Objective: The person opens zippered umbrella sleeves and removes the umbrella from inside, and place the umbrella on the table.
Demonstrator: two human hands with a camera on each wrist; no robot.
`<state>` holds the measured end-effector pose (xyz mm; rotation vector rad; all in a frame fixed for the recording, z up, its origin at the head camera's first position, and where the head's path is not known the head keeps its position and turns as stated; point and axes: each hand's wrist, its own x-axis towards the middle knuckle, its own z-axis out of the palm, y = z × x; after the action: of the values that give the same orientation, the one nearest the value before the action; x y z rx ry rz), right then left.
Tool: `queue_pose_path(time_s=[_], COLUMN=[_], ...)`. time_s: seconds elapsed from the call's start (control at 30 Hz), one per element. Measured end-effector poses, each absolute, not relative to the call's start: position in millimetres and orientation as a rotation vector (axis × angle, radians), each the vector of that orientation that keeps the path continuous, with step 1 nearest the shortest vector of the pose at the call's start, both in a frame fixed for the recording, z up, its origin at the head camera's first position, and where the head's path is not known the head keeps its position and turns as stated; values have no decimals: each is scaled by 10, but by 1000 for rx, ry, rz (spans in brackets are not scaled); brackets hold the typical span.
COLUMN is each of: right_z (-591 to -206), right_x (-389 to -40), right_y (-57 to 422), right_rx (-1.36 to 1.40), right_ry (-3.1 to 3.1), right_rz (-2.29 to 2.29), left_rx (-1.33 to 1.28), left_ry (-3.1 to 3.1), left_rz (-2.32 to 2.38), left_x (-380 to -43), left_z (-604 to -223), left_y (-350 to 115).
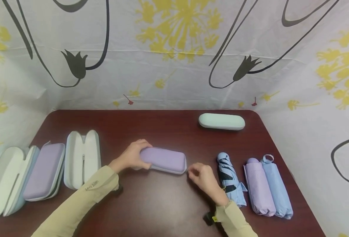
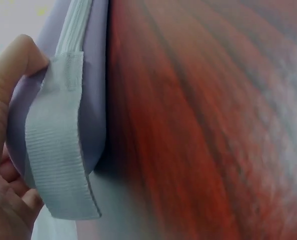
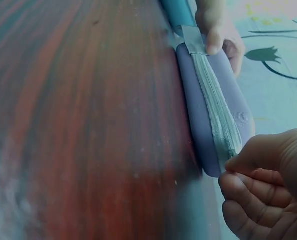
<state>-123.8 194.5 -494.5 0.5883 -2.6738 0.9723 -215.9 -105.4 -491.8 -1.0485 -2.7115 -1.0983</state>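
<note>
A purple zippered hard case [image 1: 165, 159] lies on the table in front of the person. The left hand [image 1: 134, 154] grips its left end, thumb on the near side and fingers over the far side. In the left wrist view a grey ribbed fabric tab [image 2: 58, 135] hangs at that end, beside the thumb. At the other end, the right hand [image 1: 204, 177] pinches the zipper pull between thumb and index finger. The right wrist view shows the light zipper [image 3: 216, 107] running along the case's side, its teeth closed up as far as can be seen. The pull itself is mostly hidden by the fingertips.
At left lie an open white-lined case [image 1: 69, 161], a purple case [image 1: 45, 171] and another open case [image 1: 5, 184]. Right of the right hand lie a striped blue folded umbrella [image 1: 229, 174], a purple umbrella [image 1: 260, 191] and a blue umbrella [image 1: 278, 189]. A mint case [image 1: 221, 121] sits at the back.
</note>
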Motion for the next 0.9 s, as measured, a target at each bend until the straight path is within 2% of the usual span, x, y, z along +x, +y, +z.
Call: queue_pose_path(time_s=[0.37,0.7,0.9], right_z=[-4963,-4883,-4916], right_x=[-1217,-1221,-1191], right_y=[1928,1933,1972], right_rx=[634,831,846], right_ry=[-2626,-2659,-2650], right_rz=[961,831,902], left_rx=[-980,-963,-975], left_ry=[-2710,-2679,-2662], left_rz=[-1092,-1121,-1112], left_x=[-2104,-2115,-2107], left_z=[-4891,-4899,-4927], left_y=[-1024,-1037,-1009])
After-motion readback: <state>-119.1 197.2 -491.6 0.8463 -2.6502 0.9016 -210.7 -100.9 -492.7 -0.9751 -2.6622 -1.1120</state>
